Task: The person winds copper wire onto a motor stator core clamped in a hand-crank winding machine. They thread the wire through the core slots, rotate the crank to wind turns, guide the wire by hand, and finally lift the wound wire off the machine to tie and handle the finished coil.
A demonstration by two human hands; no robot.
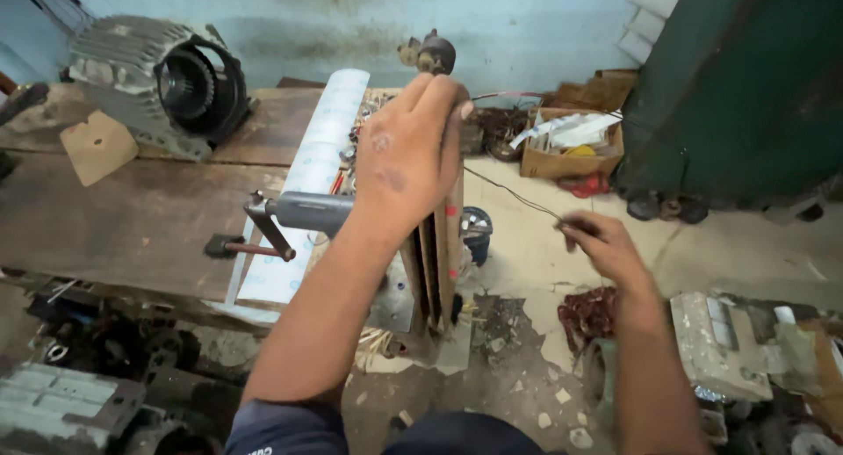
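Observation:
My left hand [410, 152] rests on top of a wooden coil-winding former [436, 262] mounted on a hand-cranked winder at the bench edge, fingers curled over its upper end. The winder's grey shaft and crank handle [279, 220] stick out to the left. My right hand [600, 242] is out to the right, fingers pinched on a thin wire [514, 194] that runs taut from the former toward it.
A wooden bench [132, 209] carries a grey motor housing [158, 82], a cardboard piece [97, 146] and a long white sheet [303, 183]. A cardboard box [569, 152] and a tangle of copper wire [590, 314] lie on the cracked floor. A dark green cabinet [738, 86] stands at right.

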